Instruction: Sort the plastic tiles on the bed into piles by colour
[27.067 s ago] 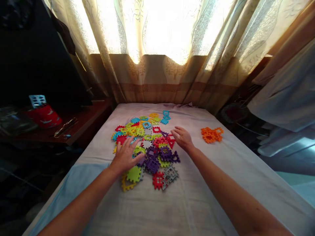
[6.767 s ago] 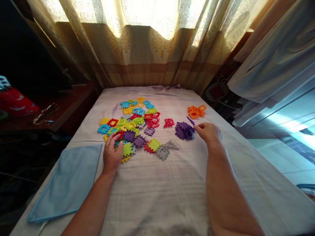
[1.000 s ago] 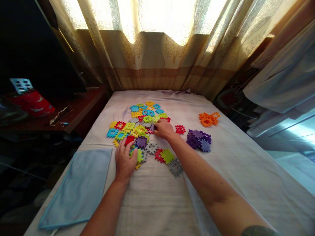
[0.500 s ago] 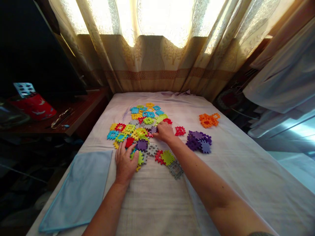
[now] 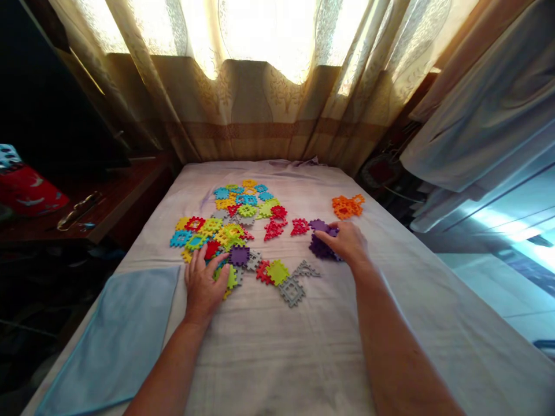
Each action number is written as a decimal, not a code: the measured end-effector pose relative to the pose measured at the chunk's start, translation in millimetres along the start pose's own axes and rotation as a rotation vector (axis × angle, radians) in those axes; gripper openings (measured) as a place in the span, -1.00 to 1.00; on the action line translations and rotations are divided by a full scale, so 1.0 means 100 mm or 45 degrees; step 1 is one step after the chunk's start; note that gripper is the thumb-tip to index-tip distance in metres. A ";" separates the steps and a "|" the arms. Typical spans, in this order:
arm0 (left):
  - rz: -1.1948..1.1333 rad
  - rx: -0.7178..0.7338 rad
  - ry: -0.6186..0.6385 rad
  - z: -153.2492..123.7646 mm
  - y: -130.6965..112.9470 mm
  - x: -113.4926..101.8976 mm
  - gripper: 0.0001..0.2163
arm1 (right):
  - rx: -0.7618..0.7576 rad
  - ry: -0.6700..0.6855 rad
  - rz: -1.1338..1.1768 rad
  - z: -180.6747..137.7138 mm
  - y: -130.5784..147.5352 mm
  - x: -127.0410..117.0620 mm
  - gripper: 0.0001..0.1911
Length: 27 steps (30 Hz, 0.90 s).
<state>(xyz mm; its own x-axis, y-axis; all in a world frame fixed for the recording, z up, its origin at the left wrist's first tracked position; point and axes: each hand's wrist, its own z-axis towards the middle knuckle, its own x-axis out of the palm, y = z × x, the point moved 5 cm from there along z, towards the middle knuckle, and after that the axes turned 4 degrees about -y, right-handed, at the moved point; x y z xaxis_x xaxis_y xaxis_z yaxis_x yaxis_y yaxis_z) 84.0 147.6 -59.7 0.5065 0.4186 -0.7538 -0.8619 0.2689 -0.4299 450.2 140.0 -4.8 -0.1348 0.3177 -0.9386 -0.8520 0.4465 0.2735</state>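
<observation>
My left hand [image 5: 204,290] rests with fingers spread on the near-left edge of a mixed heap of toothed plastic tiles. Under and beside its fingers lie a red tile [image 5: 211,249], a lime-green tile [image 5: 229,277] and a dark purple tile [image 5: 239,256]. My right hand [image 5: 350,244] is at the purple tile pile [image 5: 319,248], its thumb and fingers closed on a purple tile [image 5: 318,225] at the top of it. The palm and fingers partly cover this pile. Red tiles [image 5: 299,226] lie just left of it.
Orange tiles [image 5: 346,207] form a group at the far right of the sheet-covered bed [image 5: 277,358]. Grey tiles [image 5: 292,291] lie at the near middle. A light blue cloth [image 5: 117,329] is spread at the left. A dark wooden desk [image 5: 130,185] borders the bed.
My right hand has gone from the mixed heap rightward to the purple pile, with a purple tile. My left hand stays on the heap. The view has shifted a little to the right.
</observation>
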 end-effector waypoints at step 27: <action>0.101 0.055 0.167 -0.02 -0.13 -0.02 -0.71 | -1.042 0.188 0.377 -0.90 1.40 0.41 -0.52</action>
<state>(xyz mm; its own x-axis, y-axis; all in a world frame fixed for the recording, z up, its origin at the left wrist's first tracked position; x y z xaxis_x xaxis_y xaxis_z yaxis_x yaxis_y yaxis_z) 94.4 141.2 -53.5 0.4270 0.3243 -0.8441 -0.8959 0.2779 -0.3465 279.5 140.0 -24.3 -0.4230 0.1889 -0.8862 -0.8592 -0.3943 0.3261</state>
